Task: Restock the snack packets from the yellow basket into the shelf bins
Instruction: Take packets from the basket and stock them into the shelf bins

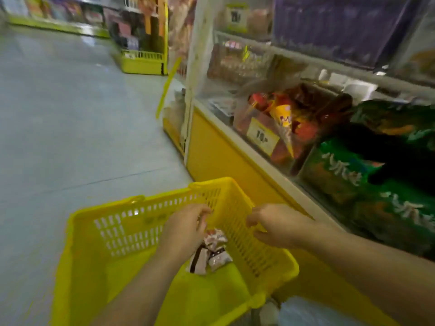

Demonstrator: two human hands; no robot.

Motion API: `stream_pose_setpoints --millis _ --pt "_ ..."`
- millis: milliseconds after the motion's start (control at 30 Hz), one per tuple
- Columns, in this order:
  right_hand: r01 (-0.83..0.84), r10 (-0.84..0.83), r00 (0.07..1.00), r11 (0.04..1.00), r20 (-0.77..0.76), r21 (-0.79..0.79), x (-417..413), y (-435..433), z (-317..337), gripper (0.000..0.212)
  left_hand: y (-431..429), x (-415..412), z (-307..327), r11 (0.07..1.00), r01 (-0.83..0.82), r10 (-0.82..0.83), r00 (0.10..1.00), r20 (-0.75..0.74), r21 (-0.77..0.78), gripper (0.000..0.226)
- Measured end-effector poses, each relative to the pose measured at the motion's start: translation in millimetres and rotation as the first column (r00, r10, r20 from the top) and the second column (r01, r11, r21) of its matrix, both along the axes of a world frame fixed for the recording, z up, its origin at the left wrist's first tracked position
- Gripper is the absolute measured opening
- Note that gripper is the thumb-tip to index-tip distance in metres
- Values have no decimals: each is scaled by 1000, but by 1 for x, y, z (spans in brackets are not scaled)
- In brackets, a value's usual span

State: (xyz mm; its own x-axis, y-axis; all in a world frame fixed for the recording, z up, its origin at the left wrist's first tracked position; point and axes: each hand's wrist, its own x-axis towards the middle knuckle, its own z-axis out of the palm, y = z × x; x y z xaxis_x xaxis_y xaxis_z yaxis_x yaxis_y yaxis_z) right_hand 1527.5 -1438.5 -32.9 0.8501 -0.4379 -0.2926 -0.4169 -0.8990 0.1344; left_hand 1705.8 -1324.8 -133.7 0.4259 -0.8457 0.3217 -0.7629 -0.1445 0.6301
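Observation:
The yellow basket (122,231) stands on the floor beside the shelf. A few pale pink snack packets (213,252) lie at its bottom right. My left hand (186,229) hovers inside the basket just above the packets, fingers loosely curled and holding nothing I can see. My right hand (275,224) is over the basket's right wall, fingers apart and empty. On the right, the clear shelf bins (270,118) hold red and orange packets, and a neighbouring bin holds green packets (341,175).
The shelf has a yellow base panel (219,156) and a yellow price tag (262,135). Open grey floor (70,114) spreads to the left. Another yellow display stand (141,62) is farther down the aisle. A white bag (301,311) lies near the basket.

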Motion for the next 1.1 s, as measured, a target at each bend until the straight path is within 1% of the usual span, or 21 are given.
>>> stream_pose_setpoints --millis 100,167,233,367,467,533,600,667,733,767,833,900,933,1000,1067,1100 --pt "-7 16 992 998 -127 66 28 -17 -51 31 -6 18 -53 991 -59 69 994 -81 120 14" --pt "13 10 983 992 -183 125 43 -28 -84 33 -13 25 -87 975 -57 81 991 -107 214 18" --pt "48 -9 978 982 -209 181 57 -39 -118 37 -21 28 -118 949 -29 66 992 -108 313 26" --pt "117 -68 976 964 -205 239 81 -59 -182 50 -38 30 -161 904 28 15 995 -97 427 38" --pt "172 -129 977 946 -169 276 93 -72 -222 57 -51 32 -184 867 101 -83 995 -58 488 46" --pt "207 -163 973 930 -164 304 95 -77 -246 65 -57 32 -197 830 153 -134 988 -76 536 52" --pt "207 -159 972 927 -171 312 95 -76 -264 73 -62 30 -207 809 193 -153 981 -118 555 55" --pt "179 -145 980 941 -135 286 91 -75 -275 76 -65 26 -213 816 195 -117 977 -176 544 53" --pt "222 -205 975 920 -88 324 86 -70 -278 74 -64 23 -217 826 152 -50 979 -199 542 50" --pt "247 -230 969 906 -92 343 83 -68 -277 74 -62 22 -218 823 126 -16 980 -200 553 51" --pt "260 -210 961 906 -179 333 78 -63 -275 72 -56 21 -222 794 111 15 979 -202 598 57" --pt "263 -177 949 901 -262 345 76 -59 -271 63 -49 20 -223 758 109 11 984 -179 643 61" --pt "273 -174 944 887 -280 371 75 -57 -269 59 -46 19 -223 746 88 20 988 -155 660 61" --pt "311 -206 941 838 -268 447 74 -53 -264 52 -37 21 -223 739 17 48 996 -78 674 57" --pt "372 -313 928 759 -201 534 75 -55 -256 50 -31 26 -224 738 -38 55 999 -4 674 54" --pt "392 -374 914 720 -156 573 76 -57 -251 53 -29 29 -225 739 -47 57 998 7 672 53"
